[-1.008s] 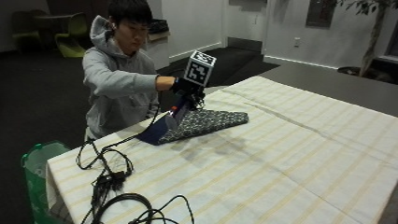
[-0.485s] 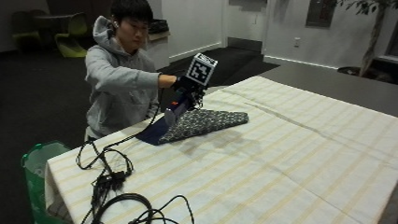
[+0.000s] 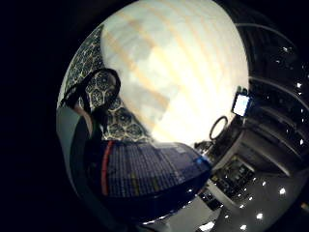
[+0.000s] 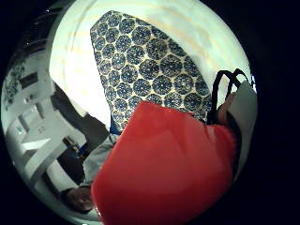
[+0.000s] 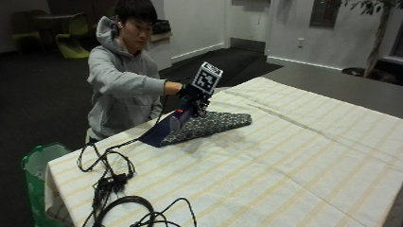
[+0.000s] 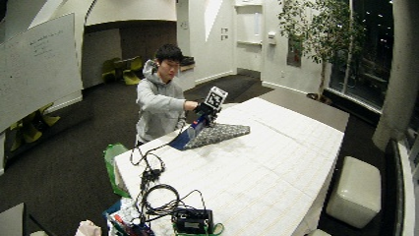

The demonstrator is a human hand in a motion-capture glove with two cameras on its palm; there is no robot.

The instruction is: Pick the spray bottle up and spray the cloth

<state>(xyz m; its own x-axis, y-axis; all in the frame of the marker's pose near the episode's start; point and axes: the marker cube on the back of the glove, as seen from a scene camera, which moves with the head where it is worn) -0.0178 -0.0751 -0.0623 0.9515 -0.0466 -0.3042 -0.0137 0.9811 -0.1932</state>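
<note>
Risk 1: spray may have missed the cloth (image 5: 205, 126). Nozzle direction couldn't be read in any view; if it pointed past the folded edge, mist would've landed on the striped table (image 5: 296, 161) instead.
Risk 2: bottle could've slipped or tipped. The spray bottle (image 5: 170, 130) leaned at a slant, its lower end down by the table edge nearest the person; a squeeze w/ the body at that angle might've rotated it in the hand.
Risk 3: cable snag. Black cables (image 5: 110, 175) ran along the table toward the hand; a tug could've pulled aim off.
Bottle loc: at the person's side of the table, just beside the cloth's near end, possibly overlapping it; contact w/ cloth not clear.
Bottle vs fingers: right hand (image 5: 194, 97) sat at the bottle's upper end. In the thumb-side palm view the red part of the bottle (image 4: 164, 164) filled the frame, so very close to the palm; the little-finger-side view showed the bottle's dark printed body (image 3: 145, 169) right under the hand, patterned cloth beyond it.
Fingers: looked curled round the bottle's top, judged from the outside view; trigger finger position not visible.
Cloth: blue patterned, folded, lying flat on the table, beyond the hand.
</note>
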